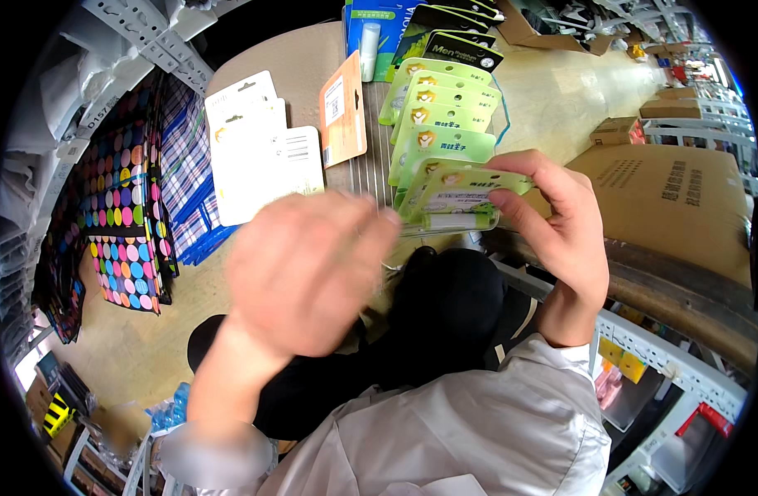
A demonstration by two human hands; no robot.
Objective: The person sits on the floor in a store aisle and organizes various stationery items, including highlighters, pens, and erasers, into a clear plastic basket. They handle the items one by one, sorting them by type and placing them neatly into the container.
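Observation:
My right hand (562,229) pinches the upper right edge of a green blister card (456,180) between thumb and fingertips. A small tube (456,221) shows in the card's clear blister. Behind it, more green blister cards (444,149) stand in an overlapping row. My left hand (310,266) is blurred, its fingers curled, in front of several white cards (245,167) lying on a beige surface (273,53). Whether that hand holds anything is hidden. An orange card (343,111) stands tilted between the white cards and the green row.
Black Mentholatum cards (462,53) and a blue card (379,25) with a white tube stand at the far end. Polka-dot bags (121,211) and plaid bags (189,155) hang at left by a metal rack (149,37). A large cardboard box (664,198) is at right.

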